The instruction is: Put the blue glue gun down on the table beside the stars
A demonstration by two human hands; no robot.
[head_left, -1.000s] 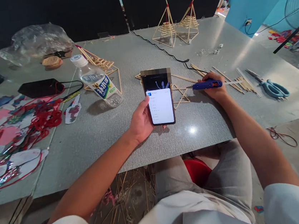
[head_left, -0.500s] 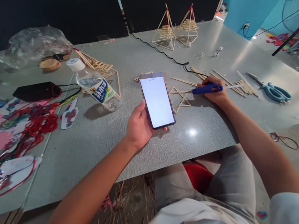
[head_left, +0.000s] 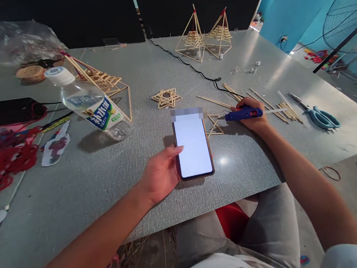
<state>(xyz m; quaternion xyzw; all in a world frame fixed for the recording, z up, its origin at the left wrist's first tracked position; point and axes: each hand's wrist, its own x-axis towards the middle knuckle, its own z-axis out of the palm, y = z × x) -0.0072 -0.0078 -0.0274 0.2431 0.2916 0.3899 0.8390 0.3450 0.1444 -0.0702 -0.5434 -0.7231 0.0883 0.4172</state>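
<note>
A smartphone (head_left: pixel 193 149) with a bright, mostly blank screen is gripped in my left hand (head_left: pixel 162 172), the thumb lying over its left edge. My right hand (head_left: pixel 250 115) is wrapped round a blue glue gun (head_left: pixel 243 113); a white glue stick pokes out of its back. The gun's nozzle points left at a star of thin wooden sticks (head_left: pixel 214 125), which the phone partly covers. Behind the phone lies a thicker, layered stick star (head_left: pixel 167 98). Loose sticks (head_left: pixel 215 101) rest near my right hand.
On the left are a plastic bottle (head_left: pixel 94 107), a stick frame (head_left: pixel 104 82), red cord (head_left: pixel 13 157) and a black case (head_left: pixel 5 115). Two stick pyramids (head_left: pixel 195 39) stand at the back, a black cable (head_left: pixel 186 60) trailing past them. Scissors (head_left: pixel 321 115) lie at right.
My left hand has brought the phone lower and nearer to me, its thumb now over the screen. The layered star has come into fuller view. My right hand still holds the glue gun.
</note>
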